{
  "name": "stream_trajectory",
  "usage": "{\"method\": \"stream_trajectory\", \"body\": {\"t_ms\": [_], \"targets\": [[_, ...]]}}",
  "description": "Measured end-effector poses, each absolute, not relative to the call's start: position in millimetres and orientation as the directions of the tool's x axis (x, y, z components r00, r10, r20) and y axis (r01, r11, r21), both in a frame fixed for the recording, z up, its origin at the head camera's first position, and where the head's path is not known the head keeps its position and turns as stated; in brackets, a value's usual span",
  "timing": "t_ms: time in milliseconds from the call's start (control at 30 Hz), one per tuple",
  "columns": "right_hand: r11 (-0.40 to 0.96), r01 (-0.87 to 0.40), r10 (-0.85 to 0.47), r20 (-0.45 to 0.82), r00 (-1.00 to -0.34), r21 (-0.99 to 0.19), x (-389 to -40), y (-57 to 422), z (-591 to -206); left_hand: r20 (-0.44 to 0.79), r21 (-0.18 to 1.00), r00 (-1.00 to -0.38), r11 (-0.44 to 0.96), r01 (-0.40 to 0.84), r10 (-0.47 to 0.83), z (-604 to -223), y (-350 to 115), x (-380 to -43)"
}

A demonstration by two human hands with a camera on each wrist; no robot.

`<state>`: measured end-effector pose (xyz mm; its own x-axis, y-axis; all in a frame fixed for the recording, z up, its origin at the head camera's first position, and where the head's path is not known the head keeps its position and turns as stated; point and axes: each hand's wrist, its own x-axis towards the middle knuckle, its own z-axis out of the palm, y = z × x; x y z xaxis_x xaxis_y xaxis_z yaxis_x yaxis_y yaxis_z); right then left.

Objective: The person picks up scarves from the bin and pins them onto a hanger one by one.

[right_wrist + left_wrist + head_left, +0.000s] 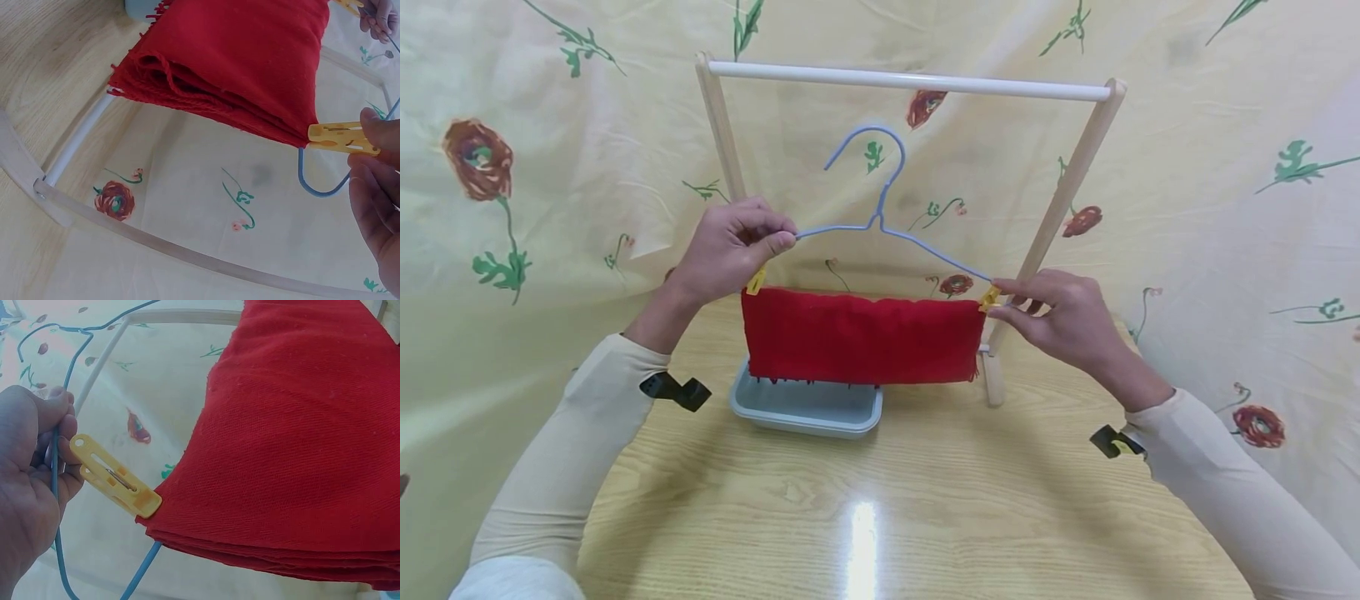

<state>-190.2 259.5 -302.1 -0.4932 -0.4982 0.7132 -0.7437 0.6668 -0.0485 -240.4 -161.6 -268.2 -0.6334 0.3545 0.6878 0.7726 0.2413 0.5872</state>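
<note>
A blue wire hanger point(936, 247) is held up in front of the rack, its hook pointing upward. Over its lower bar hangs a folded red fringed cloth point(861, 337). My left hand point(730, 246) grips the hanger's left shoulder between thumb and fingers. Just below it, a yellow clothespin point(115, 478) clips the cloth's left corner to the hanger. At the other end my right hand point(1060, 312) pinches a second yellow clothespin point(340, 137) between thumb and fingertips; its jaws are on the cloth's right corner, by the hanger's bent end.
Behind the hanger stands a wooden rack with a white top rod point(910, 80). A pale blue-grey tray point(808, 429) sits on the wood-grain table point(760, 517), partly under the cloth. Flower-patterned fabric point(1225, 233) covers the back and sides.
</note>
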Motion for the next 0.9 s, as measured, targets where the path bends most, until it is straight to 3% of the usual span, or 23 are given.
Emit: {"method": "stream_trajectory", "body": {"t_ms": [300,667,900], "targets": [[0.652,-0.755,-0.423,0.792,-0.440,-0.072,-193.7,253.8,-303.2,0.675,0.605,-0.650,0.243,0.758,0.348,-269.7,-162.8,-241.5],[0.666,-0.730,-0.403,0.750,-0.524,-0.153,-193.8,252.1,-301.0,0.652,0.624,-0.677,0.266,0.735,0.342,-270.9,-164.0,-242.4],[0.635,-0.753,-0.398,0.765,-0.507,-0.169,-194.1,251.6,-297.1,0.656,0.624,-0.677,0.264,0.735,0.335,-272.7,-165.9,-242.2]]}}
